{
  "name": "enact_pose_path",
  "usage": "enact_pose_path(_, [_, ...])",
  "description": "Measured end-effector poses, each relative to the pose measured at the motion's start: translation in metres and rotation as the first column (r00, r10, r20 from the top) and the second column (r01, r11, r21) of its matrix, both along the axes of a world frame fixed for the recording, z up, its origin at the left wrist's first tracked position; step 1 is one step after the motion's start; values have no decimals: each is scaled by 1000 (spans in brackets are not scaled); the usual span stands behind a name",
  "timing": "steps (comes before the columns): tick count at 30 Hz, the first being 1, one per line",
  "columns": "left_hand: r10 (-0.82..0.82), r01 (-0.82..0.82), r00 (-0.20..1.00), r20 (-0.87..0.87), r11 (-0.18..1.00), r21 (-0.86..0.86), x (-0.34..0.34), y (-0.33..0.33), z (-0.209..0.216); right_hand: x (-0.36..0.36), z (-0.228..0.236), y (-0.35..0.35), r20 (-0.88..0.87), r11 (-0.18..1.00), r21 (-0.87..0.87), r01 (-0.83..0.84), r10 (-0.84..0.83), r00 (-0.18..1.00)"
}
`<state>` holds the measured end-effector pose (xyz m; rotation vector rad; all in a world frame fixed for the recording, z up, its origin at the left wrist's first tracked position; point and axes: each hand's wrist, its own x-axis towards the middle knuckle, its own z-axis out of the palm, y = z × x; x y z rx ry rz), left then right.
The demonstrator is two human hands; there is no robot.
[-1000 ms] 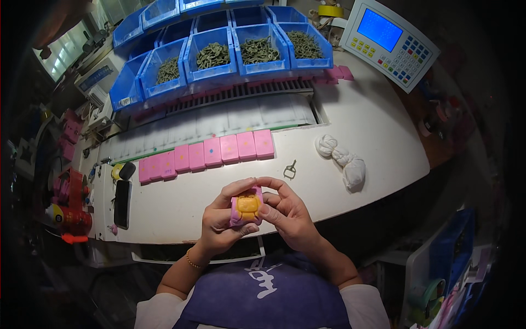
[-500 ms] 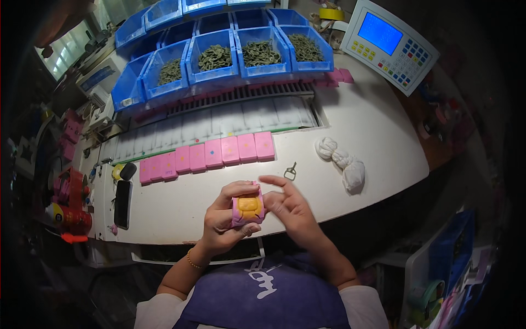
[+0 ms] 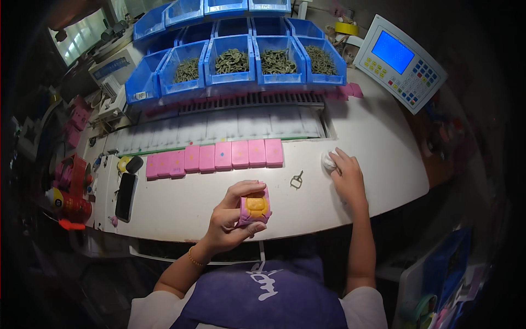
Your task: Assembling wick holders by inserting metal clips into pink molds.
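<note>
My left hand [image 3: 224, 219] is wrapped round a small pink block with a yellow inset face [image 3: 256, 206], held up over the table's near edge. The yellow face is turned up toward me. To the right, my right hand [image 3: 349, 178] has its fingers closed on the knotted end of a white cloth bundle [image 3: 328, 161]. Most of that bundle is hidden under the hand and wrist. Between the two hands, a small greenish piece with a square loop and a thin stem [image 3: 296, 182] lies on the white tabletop.
Several pink blocks [image 3: 223, 156] stand in a row beyond my left hand. Behind them are a pale slatted panel [image 3: 230, 129] and blue bins [image 3: 230, 77] of small greenish parts. A phone [image 3: 126, 197] lies at left; a keypad unit with a blue screen [image 3: 393, 52] stands far right.
My right hand has left the pink block's side, moved right and taken hold of the cloth bundle. The left hand still holds the block. The whole view has shifted slightly.
</note>
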<state>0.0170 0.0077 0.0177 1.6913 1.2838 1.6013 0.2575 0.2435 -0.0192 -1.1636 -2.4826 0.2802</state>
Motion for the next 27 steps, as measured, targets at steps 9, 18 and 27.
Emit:
enact_pose_path(9, [65,-72,988,-140,996,-49,-1,13,-21,-66,46,-123,-231,776,78,-626,625,746])
enact_pose_path(18, [61,165,897,438,873,-459,3,7,-43,-77,28,-100,-162,852,140,-505,523,837])
enact_pose_path(27, [340,0,703,625,879,-477,17,23,-31,-83,6,-170,59,815,175,-553,552,832])
